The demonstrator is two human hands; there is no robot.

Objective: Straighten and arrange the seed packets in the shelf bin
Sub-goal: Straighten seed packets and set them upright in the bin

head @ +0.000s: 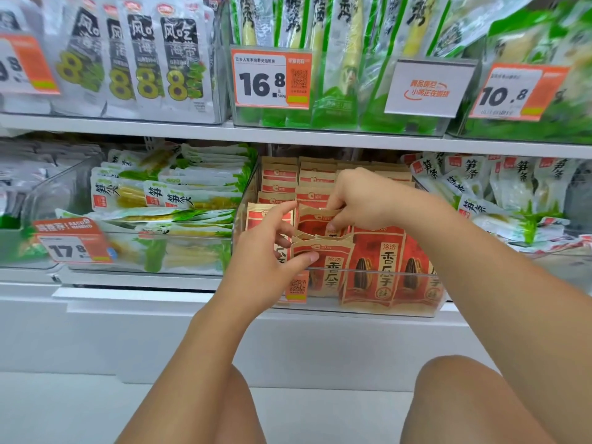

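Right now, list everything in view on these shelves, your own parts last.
sunflower seed packets: many, red and kraft brown, in rows in the clear bin, lower shelf centre
clear bin: one, transparent, holds the seed packets
bamboo shoot packets: many, white and green, lower shelf left and right
kelp packets: several, white and black, upper shelf left
green bamboo shoot packs: many, upper shelf centre and right
price tags: several, orange and white, on bin fronts
hands: left hand pinches a front packet; right hand pinches a packet behind it
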